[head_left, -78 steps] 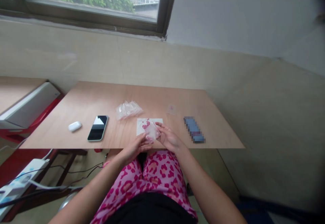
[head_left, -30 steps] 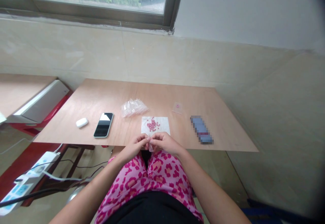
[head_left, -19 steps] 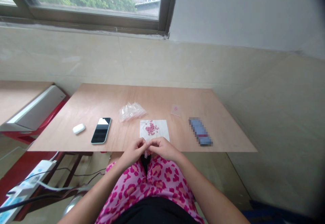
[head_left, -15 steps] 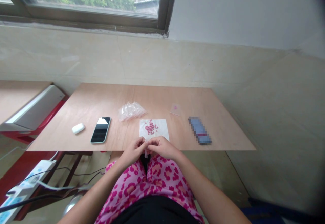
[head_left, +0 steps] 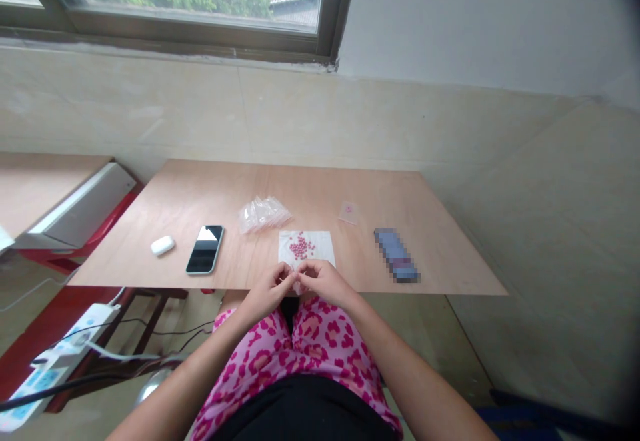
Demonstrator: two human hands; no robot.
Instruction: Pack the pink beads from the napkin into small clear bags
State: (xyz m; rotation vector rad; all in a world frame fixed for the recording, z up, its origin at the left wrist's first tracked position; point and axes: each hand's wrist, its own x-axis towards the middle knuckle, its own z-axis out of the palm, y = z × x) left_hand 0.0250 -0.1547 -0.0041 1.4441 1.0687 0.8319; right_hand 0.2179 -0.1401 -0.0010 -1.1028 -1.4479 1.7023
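Note:
My left hand (head_left: 273, 286) and my right hand (head_left: 321, 279) meet at the table's near edge, fingers pinched together on a small clear plastic bag (head_left: 299, 287). Most of this bag is hidden by the fingers. Just beyond the hands lies a white sheet (head_left: 323, 244) with a cluster of small pink-red beads (head_left: 301, 247) on it. Behind it to the left rests a pile of clear plastic bags (head_left: 264, 215). One flat clear bag (head_left: 349, 213) with something small and pink inside lies farther back on the right.
On the wooden table (head_left: 320, 187) are a phone (head_left: 205, 249) and a white earbud case (head_left: 163, 246) at left, and a pixelated blue object (head_left: 397, 255) at right. A power strip (head_left: 65, 361) with cables sits low on the left. Wall and window rise behind.
Both hands have risen slightly toward the white sheet, still pinched together on the small bag. The bag hangs less visibly below the fingers. The whole view has shifted a little.

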